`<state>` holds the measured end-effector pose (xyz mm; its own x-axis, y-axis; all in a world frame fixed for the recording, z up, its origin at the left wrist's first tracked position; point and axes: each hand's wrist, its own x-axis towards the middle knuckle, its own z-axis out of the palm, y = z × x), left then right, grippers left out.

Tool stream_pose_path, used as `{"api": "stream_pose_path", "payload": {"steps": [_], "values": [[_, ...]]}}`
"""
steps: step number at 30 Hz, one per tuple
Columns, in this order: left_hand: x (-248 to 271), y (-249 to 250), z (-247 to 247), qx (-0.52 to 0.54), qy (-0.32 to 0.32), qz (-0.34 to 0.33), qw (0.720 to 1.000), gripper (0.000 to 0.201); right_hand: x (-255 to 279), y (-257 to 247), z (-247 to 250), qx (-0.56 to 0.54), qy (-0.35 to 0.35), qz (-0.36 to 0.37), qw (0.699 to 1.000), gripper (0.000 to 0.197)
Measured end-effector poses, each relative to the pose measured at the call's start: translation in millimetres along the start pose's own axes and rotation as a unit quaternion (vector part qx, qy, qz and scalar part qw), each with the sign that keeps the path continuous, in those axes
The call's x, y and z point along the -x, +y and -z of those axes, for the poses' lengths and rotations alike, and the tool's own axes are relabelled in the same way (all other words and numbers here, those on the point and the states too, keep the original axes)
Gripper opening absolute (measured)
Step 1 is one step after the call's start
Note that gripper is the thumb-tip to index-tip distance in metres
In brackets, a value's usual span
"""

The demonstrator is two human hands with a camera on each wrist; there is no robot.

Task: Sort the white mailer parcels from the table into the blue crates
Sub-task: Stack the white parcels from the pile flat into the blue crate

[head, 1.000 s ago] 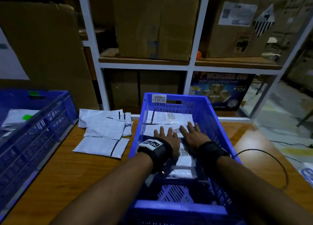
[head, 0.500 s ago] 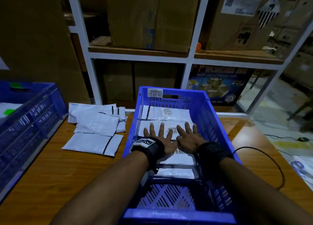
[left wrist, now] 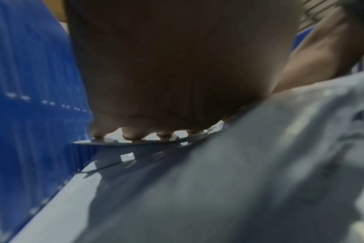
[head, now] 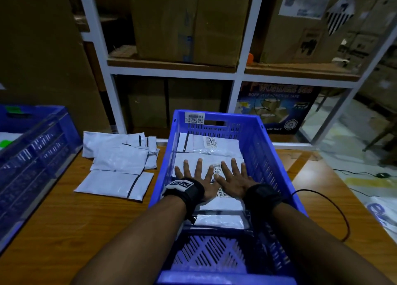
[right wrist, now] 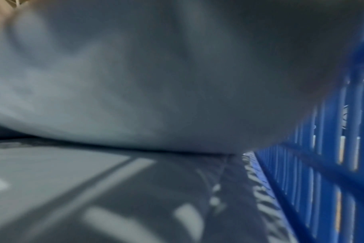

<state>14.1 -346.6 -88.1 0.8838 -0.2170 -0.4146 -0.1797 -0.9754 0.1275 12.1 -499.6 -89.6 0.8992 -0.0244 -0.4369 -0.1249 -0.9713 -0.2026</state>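
Currently both hands, left hand [head: 196, 180] and right hand [head: 233, 178], press spread flat on a mailer [head: 207, 163] inside the blue crate [head: 277, 168]. Mailers appear light, soft, slippery; pinch an edge.

the centre crate [head: 277, 156] stands on the table [head: 64, 224], and everything else is placed from it. inside it parcels lie overlapping in a row from its far wall toward its near end: the far parcel [head: 223, 147] by the far wall, the middle parcel [head: 193, 162] in front of it, two more nearer still. the left hand [head: 198, 178] and right hand [head: 233, 177] lie side by side, flat on the middle parcel. left of the crate, on the table, lies a loose pile of parcels [head: 118, 162]; further left stands a second crate [head: 36, 151]. behind the crate rises a shelf rack [head: 171, 71] carrying boxes [head: 187, 22]. right of the crate a cable [head: 335, 207] loops on the table.
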Motion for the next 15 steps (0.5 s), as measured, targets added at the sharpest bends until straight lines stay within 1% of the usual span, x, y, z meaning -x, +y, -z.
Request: {"api": "stream_pose_path", "payload": {"steps": [3, 6, 8, 10, 12, 13, 15], "values": [[2, -1, 1, -0.002, 0.001, -0.006, 1.000, 0.072, 8, -2, 3, 0.001, 0.007, 0.001, 1.000, 0.072], [8, 2, 7, -0.016, 0.010, -0.017, 1.000, 0.073, 19, -5, 10, 0.029, 0.044, 0.016, 0.998, 0.070], [16, 7, 19, -0.043, -0.002, -0.031, 0.999, 0.077, 28, -7, 22, 0.043, 0.056, 0.025, 0.997, 0.071], [25, 11, 32, -0.074, -0.020, -0.046, 0.996, 0.090, 33, -9, 33, 0.055, 0.049, 0.038, 0.997, 0.073], [32, 11, 36, -0.113, -0.028, -0.068, 0.991, 0.112, 41, -11, 38, 0.081, 0.026, 0.060, 0.995, 0.073], [34, 8, 34, -0.134, -0.027, -0.077, 0.988, 0.122, 46, -12, 38, 0.100, 0.009, 0.069, 0.993, 0.075], [34, 1, 23, -0.157, -0.018, -0.088, 0.984, 0.136, 53, -12, 33, 0.140, -0.026, 0.077, 0.987, 0.081]]}}
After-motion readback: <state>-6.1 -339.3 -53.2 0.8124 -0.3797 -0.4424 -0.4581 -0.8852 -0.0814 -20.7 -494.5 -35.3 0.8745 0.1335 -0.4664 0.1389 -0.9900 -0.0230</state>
